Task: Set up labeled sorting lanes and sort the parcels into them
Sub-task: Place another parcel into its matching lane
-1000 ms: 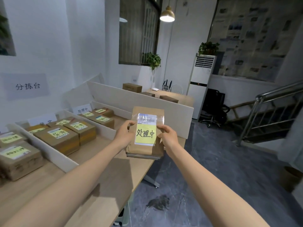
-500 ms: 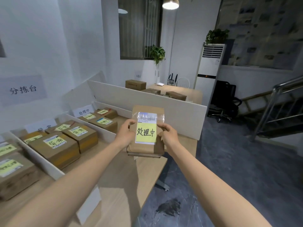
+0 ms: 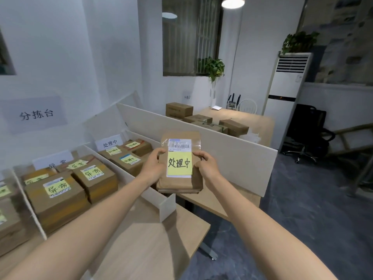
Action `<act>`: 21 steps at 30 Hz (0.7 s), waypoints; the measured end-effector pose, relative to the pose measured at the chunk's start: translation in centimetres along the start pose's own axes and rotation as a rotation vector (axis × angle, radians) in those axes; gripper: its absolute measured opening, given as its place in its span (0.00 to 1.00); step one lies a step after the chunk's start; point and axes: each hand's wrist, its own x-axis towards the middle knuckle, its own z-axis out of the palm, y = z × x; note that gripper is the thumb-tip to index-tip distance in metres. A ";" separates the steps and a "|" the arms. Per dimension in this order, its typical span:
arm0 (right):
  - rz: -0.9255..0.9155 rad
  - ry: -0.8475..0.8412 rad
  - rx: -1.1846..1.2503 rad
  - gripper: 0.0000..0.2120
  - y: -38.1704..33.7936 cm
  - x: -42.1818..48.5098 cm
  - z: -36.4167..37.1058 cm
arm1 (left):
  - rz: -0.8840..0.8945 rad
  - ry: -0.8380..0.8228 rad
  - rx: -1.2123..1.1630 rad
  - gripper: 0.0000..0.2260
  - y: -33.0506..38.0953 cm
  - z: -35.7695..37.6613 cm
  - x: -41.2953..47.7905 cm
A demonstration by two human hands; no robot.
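Note:
A brown parcel with a barcode label and a yellow note reading 处理中 is held upright in the air over the table's right end. My left hand grips its left edge and my right hand grips its right edge. Beyond and to the left lies the lane with the white 处理中 sign, holding three parcels with yellow notes. The lane left of it, marked by the 异常 sign, holds several boxes.
White dividers separate the lanes on the wooden table. A tall white partition closes the table's far side. Behind it a second desk carries several boxes. A floor air conditioner and dark chair stand at right.
The view has swung left and closer to the table, showing more of the lanes. The parcel stays in both hands in the same grip.

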 end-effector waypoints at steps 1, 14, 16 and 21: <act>-0.004 -0.015 -0.012 0.21 0.0 1.4 -0.2 | -0.010 0.018 0.004 0.18 0.2 0.6 0.9; 0.016 -0.213 0.055 0.14 1.5 14.4 -1.8 | -0.103 0.188 0.068 0.18 0.3 6.5 9.1; 0.009 -0.236 0.076 0.12 1.8 15.3 -1.8 | -0.127 0.198 0.083 0.18 -0.2 6.8 9.8; 0.036 -0.289 0.073 0.12 3.5 17.7 -0.8 | -0.174 0.188 0.103 0.18 -1.7 7.3 11.6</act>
